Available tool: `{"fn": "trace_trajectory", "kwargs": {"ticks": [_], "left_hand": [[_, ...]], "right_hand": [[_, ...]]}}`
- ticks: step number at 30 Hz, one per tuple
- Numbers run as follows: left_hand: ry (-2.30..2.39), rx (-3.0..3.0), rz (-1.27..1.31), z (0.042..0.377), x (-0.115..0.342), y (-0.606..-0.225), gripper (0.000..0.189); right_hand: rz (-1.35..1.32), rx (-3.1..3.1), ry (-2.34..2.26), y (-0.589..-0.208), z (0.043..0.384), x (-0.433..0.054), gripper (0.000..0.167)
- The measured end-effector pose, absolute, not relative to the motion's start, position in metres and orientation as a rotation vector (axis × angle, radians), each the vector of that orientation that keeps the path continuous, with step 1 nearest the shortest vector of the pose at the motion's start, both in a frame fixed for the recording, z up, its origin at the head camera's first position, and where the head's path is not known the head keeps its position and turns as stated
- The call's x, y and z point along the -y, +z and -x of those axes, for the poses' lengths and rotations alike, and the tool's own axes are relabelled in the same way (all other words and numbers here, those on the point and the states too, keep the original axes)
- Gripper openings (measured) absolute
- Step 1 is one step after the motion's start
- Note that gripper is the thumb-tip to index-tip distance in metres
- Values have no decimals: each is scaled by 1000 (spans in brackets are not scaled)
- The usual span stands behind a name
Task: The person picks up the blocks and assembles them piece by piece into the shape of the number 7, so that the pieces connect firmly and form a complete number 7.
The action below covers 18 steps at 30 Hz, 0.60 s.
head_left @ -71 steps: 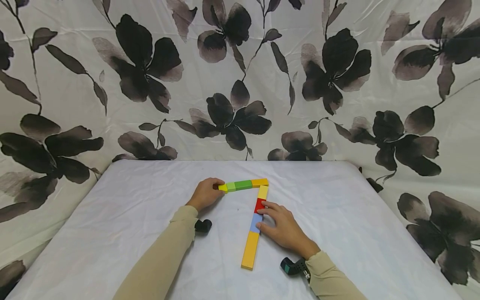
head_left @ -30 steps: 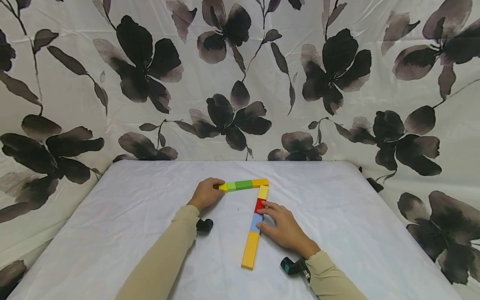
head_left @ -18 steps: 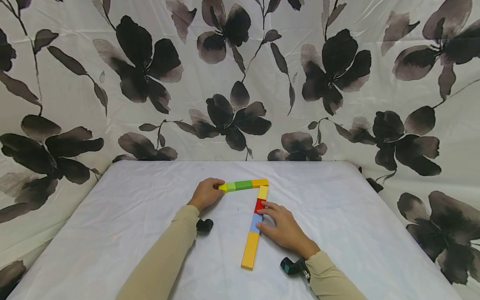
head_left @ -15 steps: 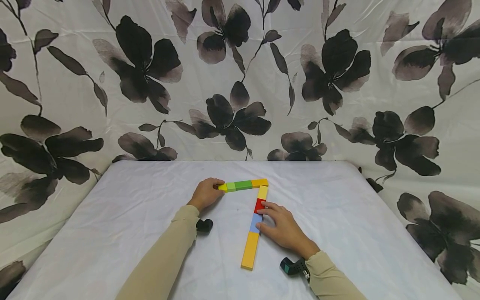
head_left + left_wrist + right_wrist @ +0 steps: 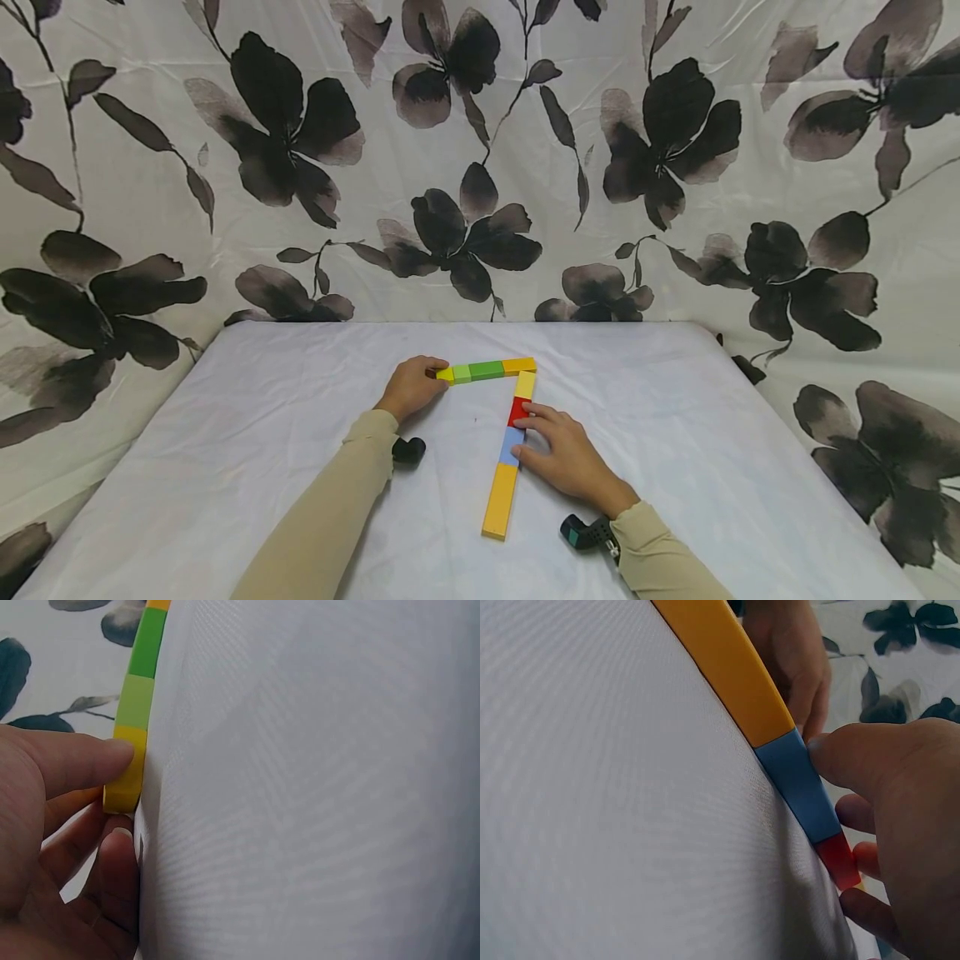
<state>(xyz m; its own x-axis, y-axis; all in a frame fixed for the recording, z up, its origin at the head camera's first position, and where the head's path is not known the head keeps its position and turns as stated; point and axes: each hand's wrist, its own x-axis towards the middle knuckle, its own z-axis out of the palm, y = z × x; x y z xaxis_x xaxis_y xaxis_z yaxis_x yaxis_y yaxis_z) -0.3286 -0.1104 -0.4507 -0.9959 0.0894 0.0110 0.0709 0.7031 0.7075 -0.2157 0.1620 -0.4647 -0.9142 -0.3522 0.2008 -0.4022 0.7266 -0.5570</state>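
Colored blocks lie end to end in two rows that meet at a corner. In the far row, my left hand (image 5: 411, 387) pinches the yellow end block (image 5: 124, 776) between thumb and index finger. A light green block (image 5: 462, 373), a green block (image 5: 487, 370) and an orange block (image 5: 519, 366) continue it rightward. The other row runs toward me: a pale yellow block (image 5: 526, 384), a red block (image 5: 517, 412), a blue block (image 5: 799, 780) and a long orange-yellow block (image 5: 500, 502). My right hand (image 5: 573, 458) rests along its right side, thumb at the blue block, fingertips at the red.
A white cloth (image 5: 300, 358) covers the table. Behind it hangs a floral curtain (image 5: 570, 183). Dark wrist cameras sit under both wrists, the left camera (image 5: 408, 452) and the right camera (image 5: 585, 532), close above the cloth.
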Motion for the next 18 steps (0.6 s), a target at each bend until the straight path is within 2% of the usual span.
{"fn": "trace_trajectory", "kwargs": {"ticks": [18], "left_hand": [[1246, -2812, -140, 331, 117, -451, 48]], "right_hand": [[-603, 2825, 1012, -466, 217, -164, 41]]}}
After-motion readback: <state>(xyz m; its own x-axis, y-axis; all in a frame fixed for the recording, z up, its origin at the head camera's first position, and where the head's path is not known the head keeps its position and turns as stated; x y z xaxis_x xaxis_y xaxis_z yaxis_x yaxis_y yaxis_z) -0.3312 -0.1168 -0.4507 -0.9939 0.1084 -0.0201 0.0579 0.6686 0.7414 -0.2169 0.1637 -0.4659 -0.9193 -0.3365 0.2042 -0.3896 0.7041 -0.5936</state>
